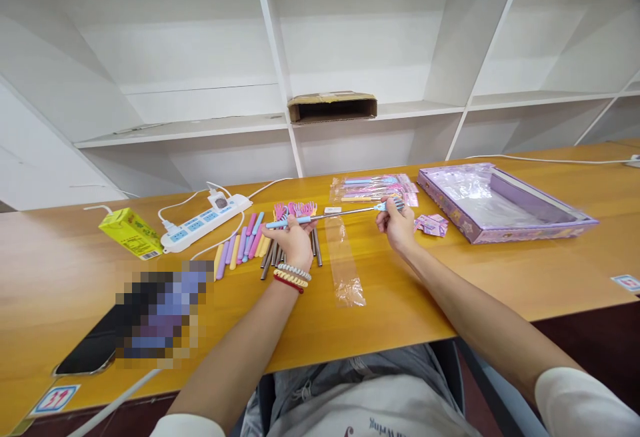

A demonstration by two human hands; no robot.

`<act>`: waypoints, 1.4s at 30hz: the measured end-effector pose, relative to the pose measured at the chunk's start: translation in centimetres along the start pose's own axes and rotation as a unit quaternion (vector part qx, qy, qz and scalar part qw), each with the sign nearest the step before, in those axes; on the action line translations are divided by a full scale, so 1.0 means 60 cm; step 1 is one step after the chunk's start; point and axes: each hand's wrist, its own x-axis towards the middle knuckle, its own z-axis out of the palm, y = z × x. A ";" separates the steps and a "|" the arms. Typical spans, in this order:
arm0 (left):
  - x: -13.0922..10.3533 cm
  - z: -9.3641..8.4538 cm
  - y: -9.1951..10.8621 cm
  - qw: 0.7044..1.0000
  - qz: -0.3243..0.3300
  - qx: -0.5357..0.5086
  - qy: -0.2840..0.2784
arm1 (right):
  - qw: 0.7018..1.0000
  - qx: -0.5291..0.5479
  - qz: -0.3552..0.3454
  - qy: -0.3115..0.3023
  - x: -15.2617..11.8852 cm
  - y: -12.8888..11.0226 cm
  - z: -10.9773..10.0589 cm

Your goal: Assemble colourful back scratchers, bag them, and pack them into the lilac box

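Note:
A telescopic back scratcher with a blue handle and a thin metal rod stretches between my hands, drawn out long. Its blue handle lies in the closed fingers of my left hand. My right hand grips the head end, where the fingers partly cover the head. Under my left hand are several pink and yellow claw-shaped heads on metal tubes. Loose coloured handles lie left of it. A clear plastic sleeve lies flat on the table between my forearms.
Packed back scratchers lie behind my hands. Small purple cards and a purple open box are at right. A power strip, yellow drink carton and phone are at left. A cardboard box sits on the shelf.

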 end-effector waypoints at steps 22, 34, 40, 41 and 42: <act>-0.056 0.009 0.002 0.992 0.028 -0.018 -0.119 | 0.985 -0.062 0.060 -0.151 -0.051 0.023 0.048; 0.116 -0.073 0.140 0.994 0.063 -0.066 0.058 | 0.980 0.060 -0.061 0.181 0.104 -0.072 -0.117; 0.161 -0.124 0.182 0.989 0.111 -0.052 0.077 | 0.942 0.090 -0.126 0.297 0.120 -0.115 -0.176; 0.162 -0.126 0.185 0.990 0.110 -0.048 0.078 | 0.939 0.090 -0.141 0.302 0.120 -0.118 -0.182; 0.161 -0.126 0.187 0.990 0.109 -0.046 0.076 | 0.935 0.088 -0.156 0.305 0.121 -0.119 -0.187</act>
